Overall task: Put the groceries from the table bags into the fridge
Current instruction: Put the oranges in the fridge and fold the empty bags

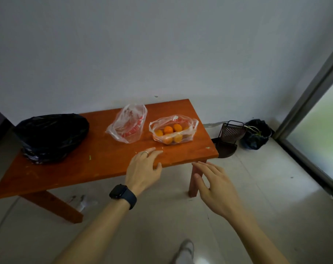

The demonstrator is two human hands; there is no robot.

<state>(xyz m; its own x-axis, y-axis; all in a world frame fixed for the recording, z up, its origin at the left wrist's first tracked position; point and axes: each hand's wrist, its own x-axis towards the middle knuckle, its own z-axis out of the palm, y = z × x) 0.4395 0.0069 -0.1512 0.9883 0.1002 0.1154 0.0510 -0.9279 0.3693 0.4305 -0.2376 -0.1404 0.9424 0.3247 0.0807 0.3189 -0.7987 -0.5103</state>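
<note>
Hovering over the near edge of the desk [104, 161], the left grip [144, 168] is empty, its fingers loosely spread. The bag of oranges [173, 130] sits on the desk just ahead and slightly right of it, long axis running crosswise. The right grip [215, 185], also spread and empty, hangs off the desk's front corner and looks a little farther away.

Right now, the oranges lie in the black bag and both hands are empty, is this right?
No. The head view shows the oranges in the right clear bag, not the black bag. The left hand and right hand are indeed empty.
</note>
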